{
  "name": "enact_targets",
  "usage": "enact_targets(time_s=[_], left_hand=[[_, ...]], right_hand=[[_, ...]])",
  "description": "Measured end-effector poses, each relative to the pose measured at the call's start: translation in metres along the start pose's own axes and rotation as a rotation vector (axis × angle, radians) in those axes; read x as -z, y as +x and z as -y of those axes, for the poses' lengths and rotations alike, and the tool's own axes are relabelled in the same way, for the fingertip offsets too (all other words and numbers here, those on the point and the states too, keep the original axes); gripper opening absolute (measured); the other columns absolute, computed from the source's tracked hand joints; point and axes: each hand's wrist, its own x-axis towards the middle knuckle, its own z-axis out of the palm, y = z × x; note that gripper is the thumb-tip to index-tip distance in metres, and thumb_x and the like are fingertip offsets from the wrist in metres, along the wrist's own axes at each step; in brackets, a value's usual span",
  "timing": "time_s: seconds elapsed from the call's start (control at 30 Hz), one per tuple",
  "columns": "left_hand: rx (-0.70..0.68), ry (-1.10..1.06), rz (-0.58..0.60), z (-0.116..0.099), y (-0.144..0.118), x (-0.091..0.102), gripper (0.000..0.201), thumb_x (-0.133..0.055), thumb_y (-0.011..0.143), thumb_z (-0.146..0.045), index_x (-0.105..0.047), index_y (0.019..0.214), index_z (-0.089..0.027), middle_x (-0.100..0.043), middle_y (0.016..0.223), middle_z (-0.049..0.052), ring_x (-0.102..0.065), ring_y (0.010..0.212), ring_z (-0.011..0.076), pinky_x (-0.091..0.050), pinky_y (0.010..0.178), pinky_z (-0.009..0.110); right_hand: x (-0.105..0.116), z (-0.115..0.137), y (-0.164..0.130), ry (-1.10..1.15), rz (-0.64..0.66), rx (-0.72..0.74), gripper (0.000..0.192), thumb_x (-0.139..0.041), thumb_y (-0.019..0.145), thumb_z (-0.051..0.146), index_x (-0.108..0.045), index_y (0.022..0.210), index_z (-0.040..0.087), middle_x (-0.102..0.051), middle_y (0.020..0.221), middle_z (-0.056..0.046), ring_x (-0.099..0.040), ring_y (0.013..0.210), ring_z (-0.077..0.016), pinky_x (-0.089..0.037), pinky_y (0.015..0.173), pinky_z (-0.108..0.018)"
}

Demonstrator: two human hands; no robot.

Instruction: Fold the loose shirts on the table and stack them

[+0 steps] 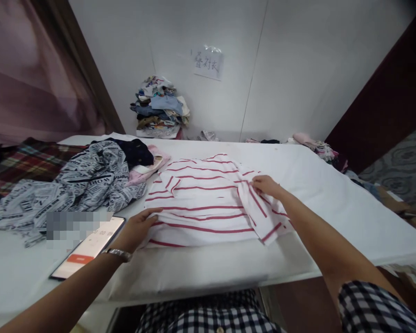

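Observation:
A white shirt with red stripes [201, 203] lies partly folded on the white table [326, 194] in front of me. My left hand [138, 226] rests flat on the shirt's near left edge, fingers spread, a watch on the wrist. My right hand [265, 185] lies on the right side of the shirt, fingers pressing a folded-over sleeve or side panel. Whether the right hand pinches the cloth or only presses it is unclear.
A phone [90, 247] with a red and white screen lies left of my left hand. A black-and-white printed garment [79, 185], a plaid cloth [27, 162] and pink and dark clothes lie at the left. A clothes pile [159, 108] stands by the back wall; more clothes [319, 148] at the right edge.

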Motion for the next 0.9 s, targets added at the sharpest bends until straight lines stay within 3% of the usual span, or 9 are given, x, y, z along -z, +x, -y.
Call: enact_targets(time_s=[0.1, 0.17, 0.23, 0.37, 0.57, 0.67, 0.73, 0.9], left_hand=[[0.012, -0.059, -0.011, 0.000, 0.009, 0.004, 0.044, -0.048, 0.077, -0.041, -0.066, 0.111, -0.021, -0.070, 0.106, 0.003, -0.060, 0.107, 0.0242, -0.043, 0.097, 0.034], [0.022, -0.059, -0.044, 0.003, 0.022, 0.003, 0.044, -0.047, 0.079, -0.039, -0.065, 0.113, -0.020, -0.068, 0.112, 0.004, -0.058, 0.111, 0.0245, -0.040, 0.101, 0.036], [0.044, -0.068, -0.069, 0.008, 0.037, 0.001, 0.044, -0.045, 0.080, -0.037, -0.065, 0.114, -0.018, -0.065, 0.118, 0.005, -0.055, 0.115, 0.0241, -0.036, 0.104, 0.036], [0.070, -0.117, -0.057, 0.018, 0.054, -0.008, 0.044, -0.046, 0.080, -0.036, -0.063, 0.117, -0.019, -0.063, 0.123, 0.006, -0.052, 0.120, 0.0230, -0.034, 0.106, 0.034], [0.069, -0.040, 0.090, 0.030, 0.044, 0.003, 0.059, -0.052, 0.074, -0.055, -0.061, 0.117, -0.015, -0.058, 0.128, 0.012, -0.051, 0.122, 0.0301, -0.040, 0.103, 0.043], [0.087, 0.099, 0.164, 0.040, 0.036, 0.010, 0.070, -0.060, 0.064, -0.062, -0.060, 0.117, -0.015, -0.066, 0.114, 0.015, -0.059, 0.110, 0.0358, -0.048, 0.094, 0.047], [0.053, 0.153, 0.149, 0.042, 0.031, 0.008, 0.068, -0.062, 0.061, -0.061, -0.060, 0.115, -0.019, -0.070, 0.103, 0.011, -0.062, 0.103, 0.0376, -0.050, 0.089, 0.049], [-0.133, 0.144, 0.018, 0.028, 0.028, 0.004, 0.054, -0.044, 0.075, -0.053, -0.056, 0.119, -0.024, -0.069, 0.106, 0.007, -0.062, 0.104, 0.0332, -0.049, 0.091, 0.046]], right_hand=[[0.016, 0.014, 0.016, 0.401, -0.212, -0.009, 0.037, -0.062, 0.077, 0.046, -0.061, 0.101, 0.019, -0.067, 0.076, -0.003, -0.060, 0.060, -0.0139, -0.047, 0.055, -0.025], [0.022, 0.021, 0.022, 0.496, -0.290, -0.038, 0.058, -0.067, 0.075, 0.041, -0.048, 0.125, 0.021, -0.069, 0.093, -0.006, -0.065, 0.071, -0.0161, -0.052, 0.060, -0.027], [0.024, 0.021, 0.019, 0.475, -0.325, -0.070, 0.068, -0.068, 0.074, 0.035, -0.041, 0.134, 0.020, -0.068, 0.102, -0.009, -0.066, 0.078, -0.0176, -0.053, 0.063, -0.028], [0.028, 0.000, -0.011, 0.295, -0.363, -0.179, 0.045, -0.064, 0.076, 0.035, -0.059, 0.117, 0.015, -0.070, 0.099, -0.011, -0.065, 0.077, -0.0185, -0.052, 0.065, -0.028], [0.052, -0.071, -0.095, -0.254, -0.412, -0.281, 0.032, -0.058, 0.076, 0.042, -0.071, 0.095, 0.020, -0.071, 0.094, -0.007, -0.063, 0.086, -0.0242, -0.048, 0.074, -0.033], [0.059, -0.095, -0.131, -0.304, -0.465, -0.301, 0.036, -0.055, 0.076, 0.046, -0.071, 0.096, 0.021, -0.071, 0.099, -0.006, -0.062, 0.093, -0.0260, -0.046, 0.083, -0.035], [0.059, -0.101, -0.144, -0.293, -0.480, -0.308, 0.038, -0.058, 0.074, 0.048, -0.070, 0.099, 0.022, -0.071, 0.100, -0.006, -0.062, 0.094, -0.0260, -0.045, 0.085, -0.035], [0.057, -0.102, -0.142, -0.218, -0.485, -0.306, 0.043, -0.061, 0.068, 0.044, -0.070, 0.100, 0.018, -0.068, 0.075, -0.004, -0.060, 0.073, -0.0212, -0.046, 0.070, -0.032]])
